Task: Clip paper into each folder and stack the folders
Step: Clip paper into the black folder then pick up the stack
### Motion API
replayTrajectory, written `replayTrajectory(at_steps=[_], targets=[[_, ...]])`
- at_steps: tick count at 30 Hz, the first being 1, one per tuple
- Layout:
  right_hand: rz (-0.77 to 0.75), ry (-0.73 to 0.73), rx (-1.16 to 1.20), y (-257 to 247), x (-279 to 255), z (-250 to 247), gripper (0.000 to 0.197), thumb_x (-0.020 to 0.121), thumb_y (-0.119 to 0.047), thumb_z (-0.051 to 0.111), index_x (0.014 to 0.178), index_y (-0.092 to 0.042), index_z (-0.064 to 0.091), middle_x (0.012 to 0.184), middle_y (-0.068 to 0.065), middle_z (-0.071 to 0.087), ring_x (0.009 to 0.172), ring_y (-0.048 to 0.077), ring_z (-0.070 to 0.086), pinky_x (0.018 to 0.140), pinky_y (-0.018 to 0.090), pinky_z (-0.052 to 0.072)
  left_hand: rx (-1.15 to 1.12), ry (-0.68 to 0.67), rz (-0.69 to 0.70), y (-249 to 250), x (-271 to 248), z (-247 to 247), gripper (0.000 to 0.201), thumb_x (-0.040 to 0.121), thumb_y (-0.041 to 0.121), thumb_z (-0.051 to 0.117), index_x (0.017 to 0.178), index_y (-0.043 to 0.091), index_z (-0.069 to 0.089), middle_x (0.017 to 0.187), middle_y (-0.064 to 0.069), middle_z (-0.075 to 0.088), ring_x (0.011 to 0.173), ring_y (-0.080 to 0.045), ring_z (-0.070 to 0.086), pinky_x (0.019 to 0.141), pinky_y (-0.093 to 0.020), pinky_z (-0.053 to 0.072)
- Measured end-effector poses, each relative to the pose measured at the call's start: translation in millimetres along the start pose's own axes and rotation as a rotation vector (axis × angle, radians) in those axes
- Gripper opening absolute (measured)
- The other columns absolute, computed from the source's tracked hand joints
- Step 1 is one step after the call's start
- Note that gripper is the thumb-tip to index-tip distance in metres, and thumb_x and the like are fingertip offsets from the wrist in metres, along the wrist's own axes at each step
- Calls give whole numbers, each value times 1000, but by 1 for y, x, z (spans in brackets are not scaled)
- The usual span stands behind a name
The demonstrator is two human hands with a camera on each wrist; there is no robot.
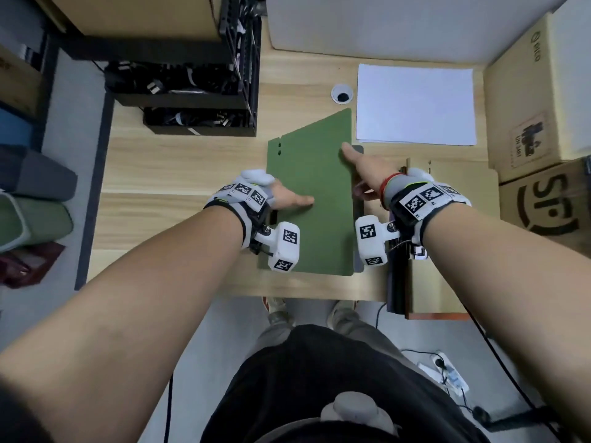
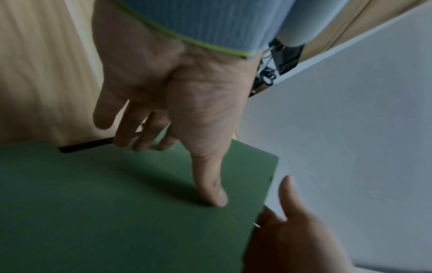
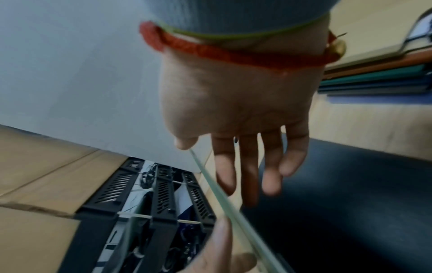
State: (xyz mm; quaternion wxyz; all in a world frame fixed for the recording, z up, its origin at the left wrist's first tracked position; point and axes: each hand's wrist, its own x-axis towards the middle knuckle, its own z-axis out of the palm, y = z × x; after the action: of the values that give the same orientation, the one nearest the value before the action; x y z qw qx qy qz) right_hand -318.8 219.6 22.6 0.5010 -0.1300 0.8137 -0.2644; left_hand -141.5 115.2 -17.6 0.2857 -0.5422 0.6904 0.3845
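A green folder (image 1: 313, 193) lies in the middle of the wooden desk (image 1: 179, 174). My left hand (image 1: 287, 199) rests on the folder's left edge, the thumb flat on the cover (image 2: 117, 203) and straight fingers touching the spine side. My right hand (image 1: 358, 171) pinches the cover's right edge (image 3: 217, 184), thumb on top and fingers underneath, so that edge stands slightly raised above a dark grey surface (image 3: 350, 184). White paper (image 1: 415, 103) lies in a stack at the back right. More folders (image 1: 447, 235) are piled under my right wrist.
Black crates of cables (image 1: 198, 97) stand at the back left of the desk. Cardboard boxes (image 1: 537, 100) line the right side. A round cable hole (image 1: 342, 93) sits behind the green folder. The desk's front edge runs just below the folder.
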Motion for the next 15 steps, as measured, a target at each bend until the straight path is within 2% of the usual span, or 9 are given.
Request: replayTrajectory(at_steps=[2,4,6,8,10,12,13,15], targets=[[-46,-116,80,-18,-8,4,74,86,-79,31,61,-17,61,63,6,61,53,19,58,55,24,48,-122,4,54,6,8,-7,124,15,100,58,112,23,64,108,0,71,93,-26,69,86,-41,55],[-85,-175,148,-38,-15,19,79,88,-78,28,48,-16,58,57,7,60,51,20,58,56,27,51,-237,-58,77,12,-27,-29,126,18,98,61,113,16,62,106,-4,71,93,-25,69,86,-45,56],[-104,-213,199,-52,-19,31,77,92,-74,27,51,-15,55,53,6,57,50,22,56,58,29,53,-350,-130,86,15,-54,-46,125,24,97,61,117,13,61,110,-7,69,94,-23,67,89,-49,53],[-123,-280,201,-62,-20,47,78,93,-73,23,56,-15,58,53,5,58,51,22,58,61,30,53,-400,-157,79,2,-68,-60,116,30,92,63,117,15,60,109,-3,67,97,-23,66,91,-43,51],[-110,-352,149,-68,-23,64,75,96,-69,22,66,-13,62,60,7,66,54,21,63,60,27,52,-475,-183,74,-17,-77,-72,89,46,78,71,110,17,63,101,1,67,90,-19,66,83,-34,51],[-91,-406,18,-70,-24,85,61,100,-59,31,78,-13,64,77,8,74,61,19,67,58,25,49,-612,-185,72,-44,-80,-85,41,73,50,68,91,14,63,85,1,68,72,-17,63,65,-25,50],[-78,-404,-55,-68,-23,89,51,101,-53,38,83,-12,64,85,8,74,65,20,67,60,25,48,-680,-153,55,-53,-80,-88,23,81,36,64,84,14,60,75,0,66,63,-16,60,57,-21,47],[-51,-369,-178,-59,-15,103,33,100,-38,49,94,-10,66,91,9,70,71,22,62,62,26,47,-769,-18,-2,-83,-73,-98,9,80,22,60,77,14,56,70,-2,58,57,-16,53,54,-21,43]])
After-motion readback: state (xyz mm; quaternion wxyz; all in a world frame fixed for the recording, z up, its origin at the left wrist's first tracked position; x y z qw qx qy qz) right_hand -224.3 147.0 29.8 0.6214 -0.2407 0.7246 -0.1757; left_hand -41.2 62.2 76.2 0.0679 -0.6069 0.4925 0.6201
